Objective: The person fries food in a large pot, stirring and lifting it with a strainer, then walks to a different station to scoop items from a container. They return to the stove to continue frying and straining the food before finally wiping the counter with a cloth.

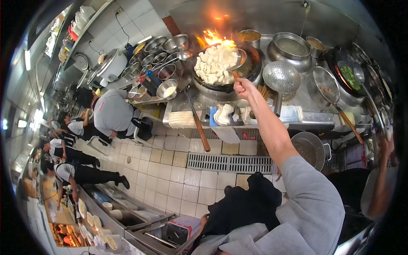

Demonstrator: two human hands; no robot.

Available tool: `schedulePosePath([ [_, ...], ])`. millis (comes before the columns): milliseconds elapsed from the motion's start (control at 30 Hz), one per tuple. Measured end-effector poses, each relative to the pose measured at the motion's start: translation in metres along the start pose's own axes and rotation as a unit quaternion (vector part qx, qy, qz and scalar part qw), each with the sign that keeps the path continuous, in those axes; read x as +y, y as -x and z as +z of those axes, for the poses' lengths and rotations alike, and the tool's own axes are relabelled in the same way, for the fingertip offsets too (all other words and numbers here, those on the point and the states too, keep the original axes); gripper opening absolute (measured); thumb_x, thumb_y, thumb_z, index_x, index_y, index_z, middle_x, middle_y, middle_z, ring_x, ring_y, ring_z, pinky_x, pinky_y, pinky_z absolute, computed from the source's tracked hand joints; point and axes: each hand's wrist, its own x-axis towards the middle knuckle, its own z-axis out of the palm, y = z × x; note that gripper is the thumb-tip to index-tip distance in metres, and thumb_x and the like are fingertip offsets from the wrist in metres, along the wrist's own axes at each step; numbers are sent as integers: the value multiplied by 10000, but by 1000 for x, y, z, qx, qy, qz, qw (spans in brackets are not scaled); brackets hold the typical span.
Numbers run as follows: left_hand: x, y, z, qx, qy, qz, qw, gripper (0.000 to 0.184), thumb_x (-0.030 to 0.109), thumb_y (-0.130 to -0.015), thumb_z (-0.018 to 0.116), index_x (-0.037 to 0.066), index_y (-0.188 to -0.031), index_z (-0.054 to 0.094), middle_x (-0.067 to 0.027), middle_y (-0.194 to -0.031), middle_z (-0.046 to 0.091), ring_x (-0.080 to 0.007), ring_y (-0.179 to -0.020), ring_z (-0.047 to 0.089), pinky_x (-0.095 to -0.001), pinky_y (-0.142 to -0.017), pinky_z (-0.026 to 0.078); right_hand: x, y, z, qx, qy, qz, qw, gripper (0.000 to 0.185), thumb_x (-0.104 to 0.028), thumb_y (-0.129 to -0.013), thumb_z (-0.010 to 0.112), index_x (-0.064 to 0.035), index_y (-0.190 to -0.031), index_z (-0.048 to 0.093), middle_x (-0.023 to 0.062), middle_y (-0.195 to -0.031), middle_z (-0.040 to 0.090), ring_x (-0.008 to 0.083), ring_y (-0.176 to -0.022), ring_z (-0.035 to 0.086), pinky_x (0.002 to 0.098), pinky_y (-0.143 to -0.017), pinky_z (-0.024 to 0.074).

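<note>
My right hand (243, 88) is closed round the wooden handle of a ladle (241, 58), with my arm stretched forward over the counter edge. The ladle's round metal bowl rests against a heap of white lumpy pieces (214, 63) whose kind I cannot make out. They fill the left part of a dark wok (255, 63) on the burner. Flames (213, 39) rise behind the heap. A sliver of my left hand (204, 221) shows low beside my dark apron, nearest to the steel counter at the bottom. Its fingers are hidden.
A perforated skimmer (281, 77) lies right of the wok, beside a large pot (290, 46). Metal bowls (170, 88) crowd the left. A wooden-handled tool (198, 123) juts past the counter. A co-worker (380, 182) stands at right by another wok (348, 76); several people are at left.
</note>
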Motion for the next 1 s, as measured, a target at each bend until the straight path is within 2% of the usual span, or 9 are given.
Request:
schedulePosePath([
  [233,4,-16,-12,-3,-11,24,1000,308,285,-734,628,93,-974,651,-177,-831,647,-291,-784,629,-359,-696,478,-15,62,-18,-27,-32,-10,999,175,-207,-940,352,-100,-809,305,-26,-559,296,41,-359,199,180,-257,165],
  [467,28,-45,-33,8,-68,88,994,265,258,-733,633,95,-939,666,-173,-809,649,-278,-749,634,-354,-674,483,-21,100,-35,-30,-9,-20,999,203,-209,-941,366,-99,-778,313,-30,-548,300,37,-349,194,174,-250,157],
  [500,45,-42,-38,18,-94,97,991,259,254,-733,633,95,-935,668,-172,-806,650,-276,-744,634,-353,-671,483,-22,105,-36,-25,-8,-17,1000,219,-217,-941,371,-98,-765,317,-31,-543,297,37,-345,193,174,-249,157],
  [533,90,-14,-57,54,-2,46,997,254,255,-745,628,85,-932,661,-168,-773,649,-268,-723,632,-356,-655,481,-22,109,-39,-32,-10,-19,999,236,-225,-939,376,-98,-749,318,-32,-537,292,39,-340,191,175,-247,156],
  [733,82,-49,-56,-12,0,119,993,238,208,-750,626,73,-946,639,-148,-723,643,-262,-669,621,-353,-623,475,-20,152,-51,-52,-6,-47,998,298,-255,-933,396,-101,-689,319,-41,-517,271,42,-323,183,177,-239,153],
  [833,82,-70,-46,-15,25,208,978,254,190,-739,634,73,-964,633,-140,-707,640,-249,-615,607,-337,-577,467,-20,185,-64,-52,-6,-68,996,267,-244,-931,405,-99,-720,330,-37,-535,288,38,-328,187,175,-239,152],
  [900,114,-69,-52,-50,-29,210,976,262,176,-732,626,73,-973,629,-146,-721,640,-246,-598,601,-328,-557,462,-15,221,-65,-19,-7,-102,995,221,-230,-929,413,-99,-763,349,-29,-556,313,32,-338,198,172,-244,150],
  [933,137,-65,-56,-68,-55,210,974,266,168,-729,623,73,-978,627,-149,-728,640,-244,-589,598,-324,-546,459,-11,233,-69,3,34,-169,985,106,-181,-922,421,-122,-853,365,-13,-596,354,23,-363,227,164,-255,146],
  [1000,146,-103,-31,-153,104,120,975,276,167,-728,602,76,-988,624,-157,-734,637,-239,-579,591,-320,-539,455,-4,261,-66,77,97,-216,968,52,-148,-914,423,-139,-912,372,-7,-609,368,23,-377,241,160,-265,148],
])
